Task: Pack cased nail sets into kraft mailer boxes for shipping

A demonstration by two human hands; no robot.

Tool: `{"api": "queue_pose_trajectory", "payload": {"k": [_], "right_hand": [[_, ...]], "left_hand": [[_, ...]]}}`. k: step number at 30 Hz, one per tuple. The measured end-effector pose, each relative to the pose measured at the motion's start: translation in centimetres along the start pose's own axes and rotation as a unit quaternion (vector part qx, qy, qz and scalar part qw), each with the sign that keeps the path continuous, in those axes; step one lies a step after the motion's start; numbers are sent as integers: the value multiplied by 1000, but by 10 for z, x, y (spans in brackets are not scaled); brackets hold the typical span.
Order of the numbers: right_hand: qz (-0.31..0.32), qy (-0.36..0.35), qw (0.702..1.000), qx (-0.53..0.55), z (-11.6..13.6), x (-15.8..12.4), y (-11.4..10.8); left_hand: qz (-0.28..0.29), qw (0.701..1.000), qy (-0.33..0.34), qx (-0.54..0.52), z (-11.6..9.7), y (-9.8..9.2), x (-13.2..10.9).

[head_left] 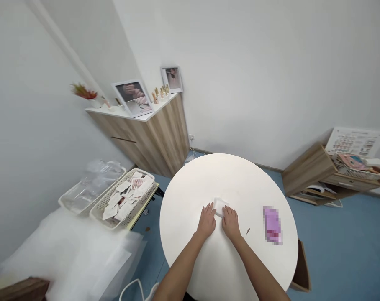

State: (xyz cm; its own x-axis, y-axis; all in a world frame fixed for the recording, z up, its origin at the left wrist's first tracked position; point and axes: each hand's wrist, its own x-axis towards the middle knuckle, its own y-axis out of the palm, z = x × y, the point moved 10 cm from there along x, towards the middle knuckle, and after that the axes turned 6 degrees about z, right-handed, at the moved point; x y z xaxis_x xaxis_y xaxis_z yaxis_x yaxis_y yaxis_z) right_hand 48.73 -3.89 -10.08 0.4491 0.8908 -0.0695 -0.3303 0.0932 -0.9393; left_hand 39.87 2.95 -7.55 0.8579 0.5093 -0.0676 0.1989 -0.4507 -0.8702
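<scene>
My left hand (206,220) and my right hand (230,221) rest side by side on a round white table (193,188). Both touch a small white flat packet (220,205) that lies just beyond the fingertips. The fingers of each hand are stretched forward and pressed down on the packet's near edge. The packet is partly hidden under my fingers. A pink, blurred-out object (272,225) lies on the table to the right of my right hand.
Left of the table stand a woven basket (126,200) with several small packets and a clear plastic tray (91,184). Clear plastic sheeting (70,251) covers the near left. A wooden cabinet (146,133) with frames and bottles stands at the back, a low wooden shelf (322,175) at right.
</scene>
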Motion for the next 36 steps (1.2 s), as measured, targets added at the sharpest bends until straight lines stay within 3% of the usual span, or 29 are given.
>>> {"api": "queue_pose_trajectory", "payload": {"k": [5, 9, 14, 18, 22, 28, 33, 36], "right_hand": [[24, -96, 995, -18, 48, 1, -4], [53, -198, 978, -34, 113, -8, -1], [94, -347, 933, -23, 222, -44, 11], [95, -457, 884, 5, 317, -91, 16], [97, -541, 836, 18, 403, -143, 22], [117, -602, 789, 26, 514, -209, 43], [139, -645, 751, 35, 603, -254, 60], [140, -666, 732, 36, 649, -271, 69]], "left_hand": [[-91, 990, -104, -7, 42, -37, -63], [-192, 960, -202, -10, 78, -76, -136], [-339, 886, -316, 0, 109, -128, -273], [-410, 826, -387, 15, 121, -156, -390], [-438, 783, -441, 30, 128, -171, -488], [-447, 755, -475, 68, 143, -192, -600], [-442, 737, -501, 107, 178, -219, -673], [-411, 748, -507, 120, 209, -232, -693]]}}
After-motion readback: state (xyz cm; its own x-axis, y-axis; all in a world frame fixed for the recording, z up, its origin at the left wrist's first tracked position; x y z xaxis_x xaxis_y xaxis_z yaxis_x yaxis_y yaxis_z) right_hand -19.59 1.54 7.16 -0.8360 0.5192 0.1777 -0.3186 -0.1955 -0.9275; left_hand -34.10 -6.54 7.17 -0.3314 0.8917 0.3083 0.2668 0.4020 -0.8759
